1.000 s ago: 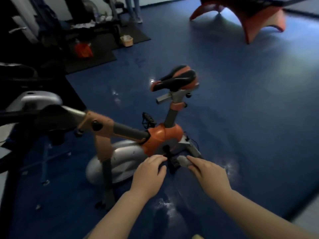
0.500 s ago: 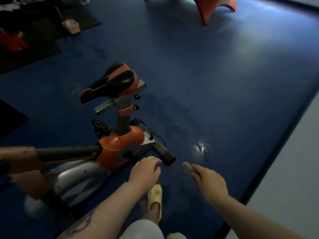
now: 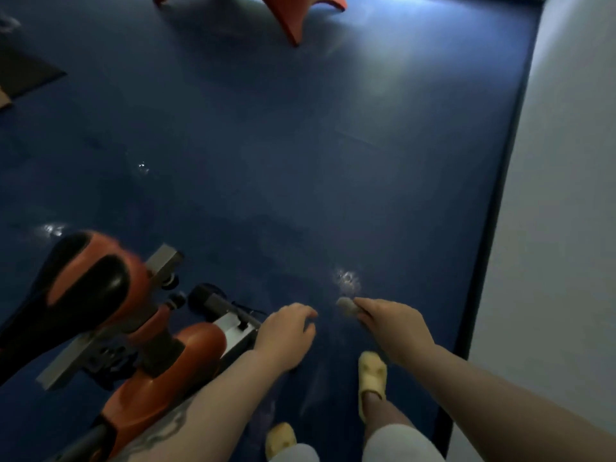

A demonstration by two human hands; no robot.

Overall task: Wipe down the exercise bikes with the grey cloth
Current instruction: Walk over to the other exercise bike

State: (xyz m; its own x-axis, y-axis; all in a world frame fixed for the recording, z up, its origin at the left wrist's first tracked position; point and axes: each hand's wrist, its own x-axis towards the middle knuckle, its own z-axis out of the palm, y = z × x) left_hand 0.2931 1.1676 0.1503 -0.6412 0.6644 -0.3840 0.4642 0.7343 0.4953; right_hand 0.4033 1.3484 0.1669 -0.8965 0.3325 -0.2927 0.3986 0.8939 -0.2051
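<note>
Grey cloth is sitting bunched in the right hand's closed fingers, hanging over bare floor, while the bike is lying to its left, frame running lengthwise toward the viewer, nearer the left hand, which is hovering loosely curled and empty beside it.

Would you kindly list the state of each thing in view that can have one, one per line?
grey cloth: bunched up, pinched in the right hand, off the bike.
right hand: closed on the cloth, over the floor.
left hand: empty, fingers curled, beside the bike's rear frame.
exercise bike: upright, not being wiped.
saddle: mounted on its post, nobody seated.
yellow slippers: worn, on the floor.
</note>
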